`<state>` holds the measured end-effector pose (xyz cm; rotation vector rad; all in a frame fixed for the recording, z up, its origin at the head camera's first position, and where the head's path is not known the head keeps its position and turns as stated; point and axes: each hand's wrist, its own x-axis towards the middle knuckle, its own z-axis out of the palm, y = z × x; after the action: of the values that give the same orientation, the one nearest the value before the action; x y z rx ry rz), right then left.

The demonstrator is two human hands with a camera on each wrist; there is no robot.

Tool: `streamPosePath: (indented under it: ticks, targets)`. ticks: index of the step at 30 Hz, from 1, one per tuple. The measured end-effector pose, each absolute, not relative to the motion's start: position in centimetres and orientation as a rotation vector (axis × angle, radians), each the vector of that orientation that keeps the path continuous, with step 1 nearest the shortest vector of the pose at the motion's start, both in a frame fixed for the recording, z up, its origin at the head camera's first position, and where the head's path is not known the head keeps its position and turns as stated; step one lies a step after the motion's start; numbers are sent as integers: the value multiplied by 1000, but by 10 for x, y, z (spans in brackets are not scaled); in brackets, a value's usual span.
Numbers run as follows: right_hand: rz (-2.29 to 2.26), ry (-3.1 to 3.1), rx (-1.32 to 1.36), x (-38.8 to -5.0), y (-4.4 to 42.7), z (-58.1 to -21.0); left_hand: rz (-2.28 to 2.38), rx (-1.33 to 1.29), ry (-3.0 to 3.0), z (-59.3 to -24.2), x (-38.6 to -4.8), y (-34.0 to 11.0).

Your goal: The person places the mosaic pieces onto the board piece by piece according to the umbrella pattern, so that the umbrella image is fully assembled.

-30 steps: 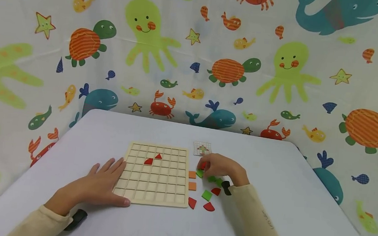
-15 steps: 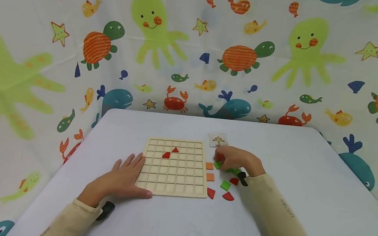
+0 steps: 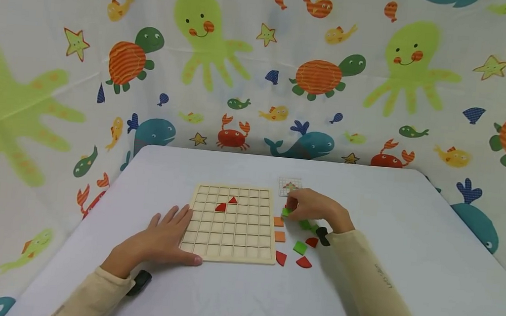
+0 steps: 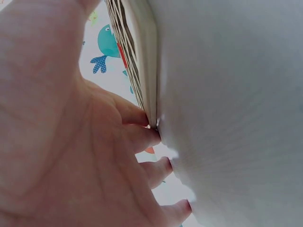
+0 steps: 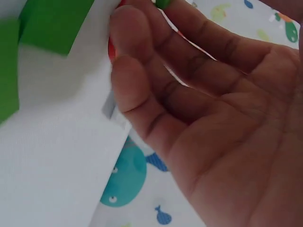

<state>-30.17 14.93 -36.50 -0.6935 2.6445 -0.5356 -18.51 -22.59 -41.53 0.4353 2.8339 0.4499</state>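
My left hand (image 3: 163,240) lies spread on the table at the left edge of the gridded wooden board (image 3: 229,230); its thumb is near the front corner. In the left wrist view, fingertips touch the board's edge (image 4: 149,56). A red triangle (image 3: 233,200) and a red quarter-circle (image 3: 221,207) sit in the grid. Right of the board, my right hand (image 3: 313,206) has curled fingers and pinches a green tile (image 3: 286,212); a red piece (image 3: 287,205) shows at its fingertips. In the right wrist view, the fingers (image 5: 130,80) hide most of both pieces.
A printed pattern card (image 3: 284,186) lies behind the right hand. Orange squares (image 3: 280,236) stand along the board's right edge. Loose green tiles (image 3: 300,247) and red quarter-circles (image 3: 304,262) lie in front of the right hand. A sea-animal curtain (image 3: 259,79) hangs behind the table.
The head view turned, then almost settled. In the last half second my right hand shifted slightly back and left, with the green tile and red piece moving along. My left hand stayed at the board.
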Motion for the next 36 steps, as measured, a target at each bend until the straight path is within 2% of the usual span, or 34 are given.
streamPosePath:
  ticks: [15, 25, 36]
  targets:
    - [-580, 2669, -831, -308, 132, -357, 528, 473, 2824, -427, -192, -206]
    - [-550, 2654, -843, -304, 88, -373, 454, 462, 2831, -425, -182, -223]
    - [-520, 2588, -1020, -308, 48, -373, 449, 492, 2859, -420, -182, -232]
